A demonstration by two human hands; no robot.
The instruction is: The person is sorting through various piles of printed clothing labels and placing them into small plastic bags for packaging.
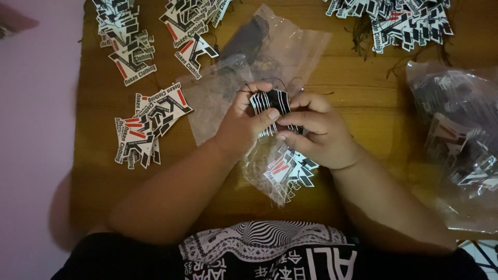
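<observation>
Together, left hand (244, 127) and right hand (316, 132) pinch a striped tag (270, 106) above the plastic bag (270, 171). Its thin string (280, 82) could snag, scattering tags.

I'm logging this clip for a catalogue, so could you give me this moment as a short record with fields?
setting: wooden table, seen from above
left hand: grips a black and white striped card tag by its left edge
right hand: pinches the same tag from the right
under the hands: clear plastic bag with more tags inside
left of table: loose pile of printed tags
far right: clear bag of tags
top edge: further tag heaps
</observation>
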